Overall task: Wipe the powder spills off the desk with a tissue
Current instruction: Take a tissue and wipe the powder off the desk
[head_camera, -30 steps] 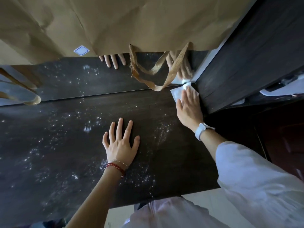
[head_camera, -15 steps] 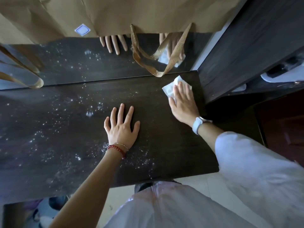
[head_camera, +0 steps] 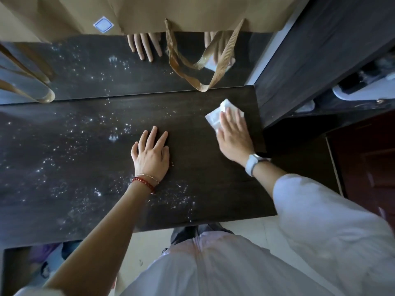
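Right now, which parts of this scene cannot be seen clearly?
Head view only:
- White folded tissue: its near part is covered by the right hand.
- Dark wooden desk: left end cut off by the frame edge.
- Brown paper bag: top cut off; contents hidden.

Brown paper bag, mirror and dark cabinet around the work area

A brown paper bag fills the top of the frame, its woven handle looping down at upper centre and a small blue-edged sticker on it at upper left. A mirror panel lies below it. A dark wood cabinet stands at the upper right, and pale floor tiles show at the bottom.
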